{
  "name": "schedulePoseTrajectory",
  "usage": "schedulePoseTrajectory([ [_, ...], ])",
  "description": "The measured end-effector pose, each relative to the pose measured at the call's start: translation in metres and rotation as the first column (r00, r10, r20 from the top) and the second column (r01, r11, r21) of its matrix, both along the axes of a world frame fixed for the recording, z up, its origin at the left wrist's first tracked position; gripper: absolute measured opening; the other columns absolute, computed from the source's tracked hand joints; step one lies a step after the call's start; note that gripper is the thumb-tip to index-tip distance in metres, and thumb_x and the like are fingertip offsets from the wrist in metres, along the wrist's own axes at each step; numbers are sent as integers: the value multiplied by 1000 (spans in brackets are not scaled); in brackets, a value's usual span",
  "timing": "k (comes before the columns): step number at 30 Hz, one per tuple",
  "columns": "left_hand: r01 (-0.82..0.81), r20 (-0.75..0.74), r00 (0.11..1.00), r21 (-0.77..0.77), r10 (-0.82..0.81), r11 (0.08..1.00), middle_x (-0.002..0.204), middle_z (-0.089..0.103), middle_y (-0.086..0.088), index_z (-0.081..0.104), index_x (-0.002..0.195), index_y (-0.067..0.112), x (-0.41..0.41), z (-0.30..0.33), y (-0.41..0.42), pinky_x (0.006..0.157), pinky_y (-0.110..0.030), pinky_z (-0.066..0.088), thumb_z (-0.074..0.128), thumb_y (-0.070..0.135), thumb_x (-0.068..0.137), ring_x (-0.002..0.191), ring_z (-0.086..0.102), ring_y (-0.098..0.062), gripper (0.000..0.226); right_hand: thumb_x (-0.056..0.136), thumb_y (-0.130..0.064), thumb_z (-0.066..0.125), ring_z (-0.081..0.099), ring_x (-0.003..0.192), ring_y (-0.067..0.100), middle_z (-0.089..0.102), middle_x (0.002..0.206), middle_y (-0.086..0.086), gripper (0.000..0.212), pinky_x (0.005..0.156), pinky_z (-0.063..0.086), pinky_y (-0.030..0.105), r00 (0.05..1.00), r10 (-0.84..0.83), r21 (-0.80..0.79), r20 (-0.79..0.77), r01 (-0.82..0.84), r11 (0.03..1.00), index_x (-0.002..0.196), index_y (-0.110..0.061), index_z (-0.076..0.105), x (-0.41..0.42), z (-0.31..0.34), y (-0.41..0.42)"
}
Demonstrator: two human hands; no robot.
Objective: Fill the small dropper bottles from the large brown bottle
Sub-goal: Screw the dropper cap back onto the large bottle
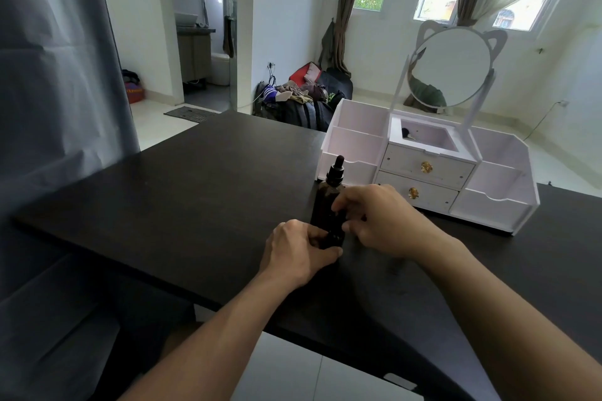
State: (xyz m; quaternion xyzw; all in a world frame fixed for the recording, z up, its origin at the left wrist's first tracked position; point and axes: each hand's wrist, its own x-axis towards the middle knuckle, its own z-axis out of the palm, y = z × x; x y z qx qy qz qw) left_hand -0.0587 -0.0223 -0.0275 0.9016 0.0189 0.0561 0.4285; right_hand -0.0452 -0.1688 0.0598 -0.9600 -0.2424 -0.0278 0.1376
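Our left hand [298, 252] grips a small dark bottle [333, 238] low on the counter [202, 179], fingers curled around it; our right hand [374, 218] pinches its top. Just behind stands the large brown bottle [327, 202], smooth glass with a rubber-bulb dropper cap. We judge both slippery and breakable, best held around the body.

large brown bottle [326, 202] upright on table [195, 192] | both hands grip small dropper bottle [335, 236]

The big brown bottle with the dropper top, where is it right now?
In the head view the large brown bottle stands upright on the dark table, right of centre, just in front of the white organizer and behind both hands.
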Motion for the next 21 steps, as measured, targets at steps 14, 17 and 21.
schedulePoseTrajectory([
  [14,22,-10,1000,-35,-23,999,73,66,13,76,97,32,-3,2,1,74,-27,53,78,44,75,76,63,-5,26,83,-25,76,58,82,7,62,94,-10,36,76,48,21,999,0,83,36,-3,997,116,-22,63,2,-6,-2],
  [17,21,-12,1000,-39,-22,999,74,66,13,75,96,32,-3,3,0,73,-26,52,78,44,75,76,63,-5,25,83,-16,75,57,84,4,64,103,-9,38,80,49,19,999,32,125,-1,-32,992,119,-21,63,3,-9,-3],
  [21,15,-9,1000,-32,-15,999,73,66,13,76,96,32,-4,2,0,73,-26,52,79,44,73,76,63,-6,26,84,-17,75,57,90,8,63,103,-8,40,87,53,29,1000,19,133,24,-22,991,121,-23,61,1,-13,-3],
])
